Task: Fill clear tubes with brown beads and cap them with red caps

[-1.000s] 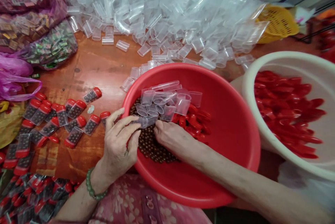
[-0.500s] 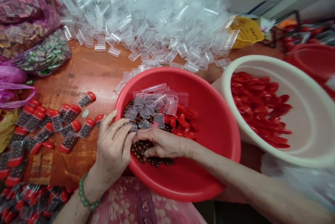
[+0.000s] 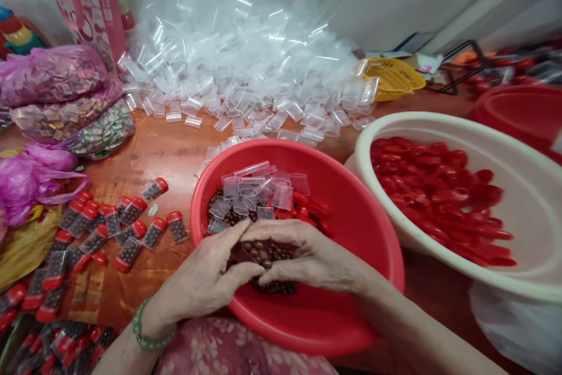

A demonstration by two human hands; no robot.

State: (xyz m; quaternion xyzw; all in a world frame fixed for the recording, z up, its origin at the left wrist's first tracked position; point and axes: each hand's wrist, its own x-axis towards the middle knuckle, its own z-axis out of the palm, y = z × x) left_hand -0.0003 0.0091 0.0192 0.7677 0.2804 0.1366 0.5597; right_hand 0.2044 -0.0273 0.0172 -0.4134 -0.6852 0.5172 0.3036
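My left hand (image 3: 215,272) and my right hand (image 3: 311,258) meet over the near left part of a red basin (image 3: 360,229), fingertips and thumbs close together. Between them show small brown balls (image 3: 263,255), which the curved fingers of my right hand gather. What looks like a clear plastic tube sits in my left hand's grip, mostly hidden by the fingers. Just beyond the hands, loose clear tubes (image 3: 246,191) lie on the brown balls, beside red plastic caps (image 3: 302,205).
Red-capped tubes filled with dark balls (image 3: 129,252) lie on the wooden table (image 3: 162,141) at left. A big heap of clear tubes (image 3: 246,71) rises behind. A white basin (image 3: 527,211) of red pieces stands right, a yellow basket (image 3: 395,76) behind it. Purple bags (image 3: 52,76) sit far left.
My left hand has moved right, off the basin's rim to over the balls. My right hand has turned and curled towards it. The view has tilted up, showing more of the wall.
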